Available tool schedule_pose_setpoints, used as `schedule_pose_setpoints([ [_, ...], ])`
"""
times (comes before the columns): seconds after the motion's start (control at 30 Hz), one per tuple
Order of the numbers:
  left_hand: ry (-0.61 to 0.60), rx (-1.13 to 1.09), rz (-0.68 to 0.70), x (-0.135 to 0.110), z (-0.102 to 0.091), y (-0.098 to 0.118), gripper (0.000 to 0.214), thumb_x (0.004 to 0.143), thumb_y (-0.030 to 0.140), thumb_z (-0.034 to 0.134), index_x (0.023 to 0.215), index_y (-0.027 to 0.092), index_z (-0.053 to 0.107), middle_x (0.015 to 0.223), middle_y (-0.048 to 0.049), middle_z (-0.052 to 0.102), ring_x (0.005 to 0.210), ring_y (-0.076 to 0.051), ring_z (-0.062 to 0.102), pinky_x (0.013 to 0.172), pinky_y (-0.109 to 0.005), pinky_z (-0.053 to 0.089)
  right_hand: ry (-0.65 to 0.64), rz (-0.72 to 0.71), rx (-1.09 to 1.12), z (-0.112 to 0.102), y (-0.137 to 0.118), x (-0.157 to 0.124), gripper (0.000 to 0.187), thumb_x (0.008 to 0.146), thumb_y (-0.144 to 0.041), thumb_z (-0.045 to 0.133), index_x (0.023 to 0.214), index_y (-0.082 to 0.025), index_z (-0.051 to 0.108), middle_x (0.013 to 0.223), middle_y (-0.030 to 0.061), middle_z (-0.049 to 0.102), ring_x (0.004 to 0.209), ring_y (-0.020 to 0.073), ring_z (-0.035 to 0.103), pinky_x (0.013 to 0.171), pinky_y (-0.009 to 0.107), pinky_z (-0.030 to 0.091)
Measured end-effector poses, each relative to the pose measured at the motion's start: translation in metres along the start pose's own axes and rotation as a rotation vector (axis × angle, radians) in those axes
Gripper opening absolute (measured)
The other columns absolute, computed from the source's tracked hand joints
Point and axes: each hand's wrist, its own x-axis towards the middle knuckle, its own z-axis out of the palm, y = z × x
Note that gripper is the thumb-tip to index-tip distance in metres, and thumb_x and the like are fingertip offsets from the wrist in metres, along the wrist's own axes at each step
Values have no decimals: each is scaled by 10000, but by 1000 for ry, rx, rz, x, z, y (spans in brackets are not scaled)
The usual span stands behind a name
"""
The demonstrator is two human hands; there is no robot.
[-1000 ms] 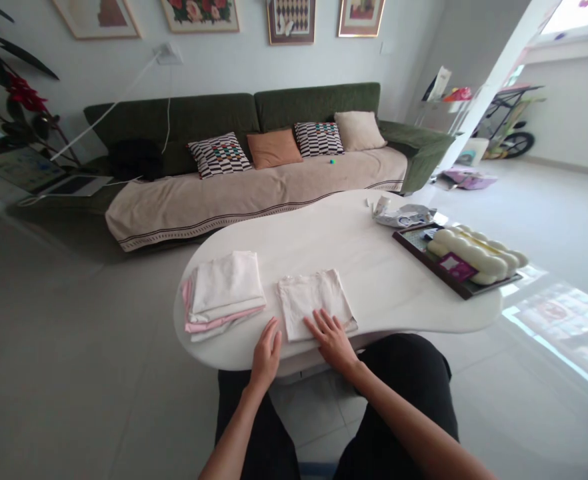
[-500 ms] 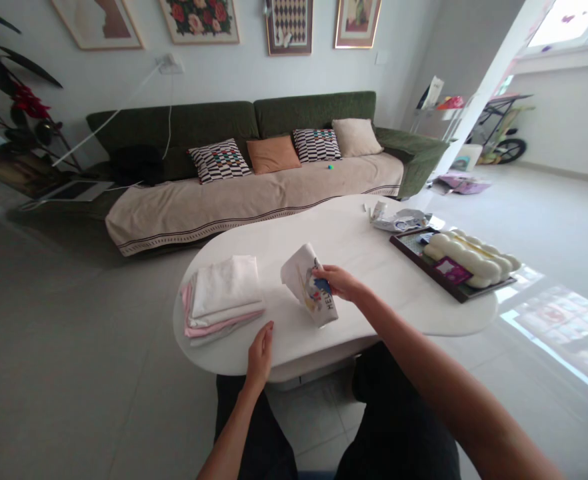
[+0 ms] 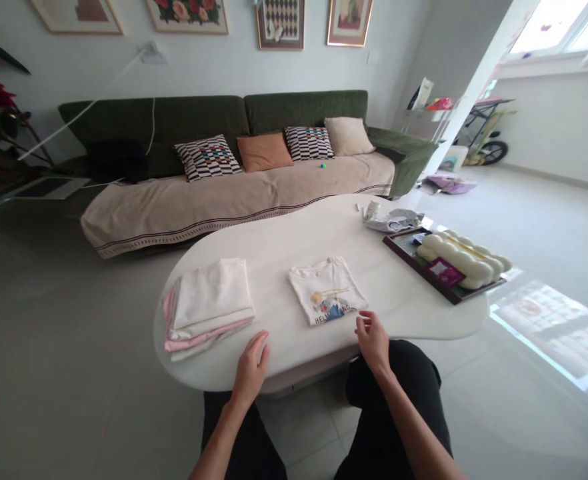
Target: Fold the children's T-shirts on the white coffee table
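A folded white T-shirt (image 3: 327,290) with a printed picture and dark lettering lies flat on the white table (image 3: 274,247). Just off its lower right corner is my right hand (image 3: 373,339), fingers loosely bent and apart, holding nothing. My left hand (image 3: 251,365) hovers at the table's near edge, empty, its thumb apart from the fingers. To the left of that hand sits a stack of folded clothes (image 3: 211,297), white on top with pink and pale grey layers below.
A dark-rimmed tray (image 3: 419,272) at the table's right end carries a pale, bumpy object (image 3: 464,257) and a purple card (image 3: 445,272). Behind it lies a crumpled plastic package (image 3: 394,220). A green sofa (image 3: 304,107) with several cushions stands beyond the table.
My right hand has let go of the T-shirt, which now lies flat on the table, and has drawn back toward me. The view has shifted slightly to the right.
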Motion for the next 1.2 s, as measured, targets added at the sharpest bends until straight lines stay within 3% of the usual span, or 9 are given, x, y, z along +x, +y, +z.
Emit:
schedule_pose_setpoints([
  [0.07, -21, 97, 81, 10, -3, 2, 318, 847, 311, 388, 1052, 181, 593, 1076, -77, 608, 1031, -187, 550, 930, -354, 435, 29, -222, -284, 11, -8, 5, 375, 833, -373, 347, 1081, -162, 531, 1061, 135, 570, 961, 227, 555, 855, 376, 405],
  [0.13, -32, 188, 158, 19, -4, 3, 314, 849, 301, 387, 1059, 195, 594, 1110, -77, 585, 1060, -194, 527, 944, -367, 422, -15, -341, -522, 29, -20, 14, 448, 841, -410, 356, 1207, -180, 474, 1283, 147, 422, 1200, 284, 355, 942, 445, 314],
  [0.23, -72, 322, 248, 28, 0, 1, 336, 837, 313, 424, 1122, 203, 564, 1226, -81, 503, 1164, -226, 433, 990, -410, 362, -81, -318, -788, 56, -28, 23, 641, 793, -585, 386, 1346, -272, 308, 1436, 109, 171, 1293, 382, 66, 941, 598, 176],
  [0.3, -109, 389, 273, 29, 3, -2, 366, 831, 322, 440, 1168, 211, 532, 1277, -78, 457, 1197, -239, 392, 1001, -428, 340, -116, -300, -857, 67, -24, 29, 683, 768, -664, 346, 1359, -333, 256, 1456, 82, 102, 1288, 408, 12, 924, 635, 125],
  [0.47, -122, 442, 267, 31, 4, -4, 388, 825, 328, 456, 1193, 219, 510, 1296, -75, 436, 1186, -238, 399, 984, -418, 356, -157, -316, -910, 68, -10, 65, 684, 761, -700, 292, 1360, -379, 211, 1465, 48, 61, 1285, 409, 11, 929, 629, 110],
  [0.9, -169, 519, 204, 34, 4, -5, 417, 794, 337, 493, 1203, 259, 506, 1300, -59, 436, 1159, -244, 421, 956, -425, 385, -159, -230, -894, 44, 2, 238, 714, 743, -736, 237, 1359, -374, 227, 1458, 55, 90, 1267, 444, 47, 902, 658, 119],
  [1.07, -190, 558, 205, 34, 2, -4, 428, 795, 329, 496, 1216, 255, 490, 1296, -70, 434, 1160, -239, 412, 945, -420, 393, -141, -250, -878, 43, 1, 278, 724, 747, -726, 249, 1360, -341, 255, 1452, 60, 122, 1259, 440, 95, 897, 673, 124],
  [1.2, -213, 575, 201, 35, 1, -2, 418, 812, 314, 479, 1224, 245, 473, 1308, -69, 416, 1173, -228, 395, 957, -414, 379, -148, -254, -848, 41, -5, 292, 721, 752, -710, 263, 1356, -316, 284, 1452, 77, 126, 1251, 470, 78, 902, 681, 116],
])
